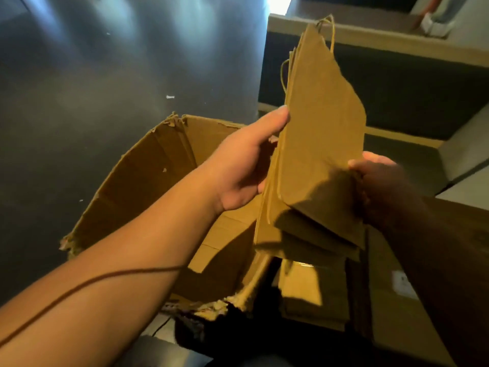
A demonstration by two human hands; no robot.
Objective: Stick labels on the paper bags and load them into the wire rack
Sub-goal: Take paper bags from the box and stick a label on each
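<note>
Bare left forearm fills 7 o'clock, nearest the lens, a thin dark cord lying across it. Left hand at centre: thumb laid along the left edge of the flat brown paper bags, fingers hidden behind the stack, so it grips them. Right hand at 3 o'clock, deep in shadow, fingers curled round the right edge of the same stack near its lower corner; also a grip. Bags are folded flat, several thick, fanned a little at the bottom, twisted paper handles pointing up toward 12. Held with both hands probably to keep the loose stack squared and stop sheets sliding out. Below them, the torn open brown cardboard box at 6 to 9 o'clock, ragged rim, more folded brown paper inside at 5; likely the supply the bags come from. Beyond, dark glossy floor at 10. Dark tan-edged counter at 1 to 2. No labels and no wire rack in view; labelling not yet begun, judging by plain bag faces.
</note>
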